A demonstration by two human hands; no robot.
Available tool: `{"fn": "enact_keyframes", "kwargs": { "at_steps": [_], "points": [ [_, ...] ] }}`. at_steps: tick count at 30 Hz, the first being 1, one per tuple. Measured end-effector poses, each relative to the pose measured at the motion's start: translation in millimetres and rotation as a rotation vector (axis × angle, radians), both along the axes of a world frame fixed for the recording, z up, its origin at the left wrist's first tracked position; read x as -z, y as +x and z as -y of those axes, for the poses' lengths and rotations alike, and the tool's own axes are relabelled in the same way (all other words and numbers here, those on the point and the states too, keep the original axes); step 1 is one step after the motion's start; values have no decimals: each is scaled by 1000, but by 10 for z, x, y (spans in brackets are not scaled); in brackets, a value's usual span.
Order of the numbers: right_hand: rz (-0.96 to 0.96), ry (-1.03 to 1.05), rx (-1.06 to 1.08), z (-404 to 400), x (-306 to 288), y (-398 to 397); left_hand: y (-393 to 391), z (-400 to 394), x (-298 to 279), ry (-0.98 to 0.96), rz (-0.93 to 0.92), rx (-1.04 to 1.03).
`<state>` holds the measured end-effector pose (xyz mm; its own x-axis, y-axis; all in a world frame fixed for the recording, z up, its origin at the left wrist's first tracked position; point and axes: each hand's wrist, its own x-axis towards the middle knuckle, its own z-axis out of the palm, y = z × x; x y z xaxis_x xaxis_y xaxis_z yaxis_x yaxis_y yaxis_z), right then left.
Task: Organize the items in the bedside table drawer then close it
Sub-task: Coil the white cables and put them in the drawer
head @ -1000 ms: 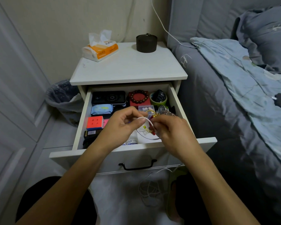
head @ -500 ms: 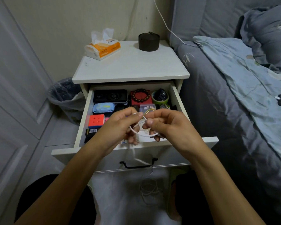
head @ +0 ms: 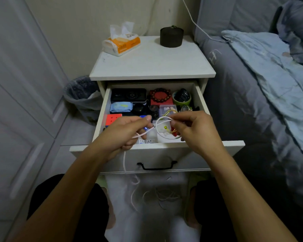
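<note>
2 hands coil a white cable above the open drawer: our left hand pinches its strand, our right hand clamps the loop. We judge the dangling tail could snag the handle, undoing the coil.

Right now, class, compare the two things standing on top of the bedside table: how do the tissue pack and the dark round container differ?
The tissue pack is soft, boxy, orange and white; the dark round container is a rigid, near-black cylinder. The tissue pack is open, a tissue sticking up; the container is lidded. The pack sits rear left, the container rear right. Both rest on the bedside table top, apart from each other.
</note>
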<state>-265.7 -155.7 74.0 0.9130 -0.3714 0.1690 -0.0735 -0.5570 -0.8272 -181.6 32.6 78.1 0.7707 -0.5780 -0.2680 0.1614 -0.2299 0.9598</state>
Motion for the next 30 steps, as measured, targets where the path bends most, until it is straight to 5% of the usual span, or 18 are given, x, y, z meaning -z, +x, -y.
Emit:
{"fn": "enact_keyframes", "kwargs": {
  "at_steps": [6, 15, 20, 25, 30],
  "points": [
    [53, -25, -90, -159, 2, 25, -100, 60, 26, 87, 88, 6],
    [-57, 240, -74, -111, 12, 49, -75, 50, -30, -330, -396, -84],
    [-43, 124, -117, -98, 20, 34, -97, 99, -58, -296, -363, -18],
    [-3, -45, -92, -114, 21, 15, -103, 120, -3, -49, -129, 10],
    [-69, 223, 81, -69, 11, -5, -57, 91, 8, -29, -70, -33]
  ]
}}
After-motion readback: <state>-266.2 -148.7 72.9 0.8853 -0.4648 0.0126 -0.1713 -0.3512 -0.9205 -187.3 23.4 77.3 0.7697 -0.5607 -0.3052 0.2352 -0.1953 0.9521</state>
